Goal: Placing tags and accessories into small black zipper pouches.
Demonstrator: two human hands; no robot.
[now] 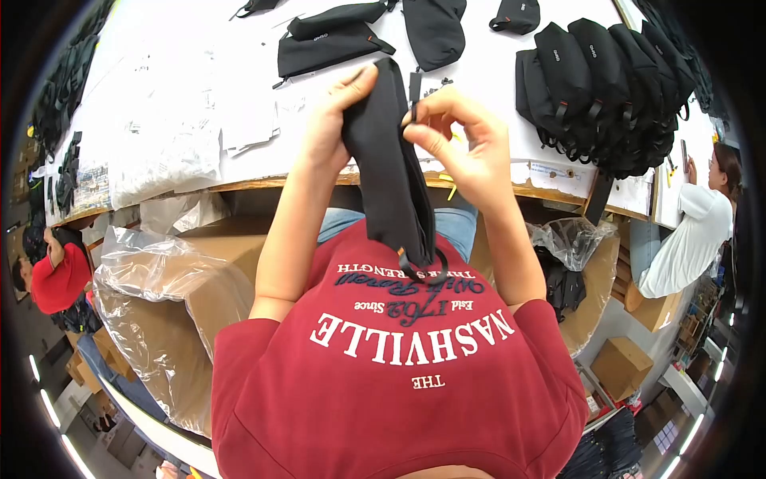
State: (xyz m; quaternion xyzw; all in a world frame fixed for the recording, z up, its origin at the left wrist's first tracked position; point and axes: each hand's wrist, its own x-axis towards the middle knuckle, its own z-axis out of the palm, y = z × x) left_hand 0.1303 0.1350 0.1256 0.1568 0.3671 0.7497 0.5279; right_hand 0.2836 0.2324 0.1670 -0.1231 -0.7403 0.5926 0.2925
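Note:
A black fabric pouch (391, 176) hangs upright between my two hands above the table's near edge. My left hand (331, 120) grips its left side near the top, thumb along the upper rim. My right hand (463, 136) pinches the pouch's top right edge, by a small zipper pull. The pouch's lower end, with a cord loop, dangles over my red shirt.
The white table (199, 120) carries papers, two flat black pouches (327, 40) and a packed row of black pouches (606, 88) at the right. Plastic-lined cardboard boxes (175, 295) flank me. One person in red (56, 271) sits left, another in white (694, 231) right.

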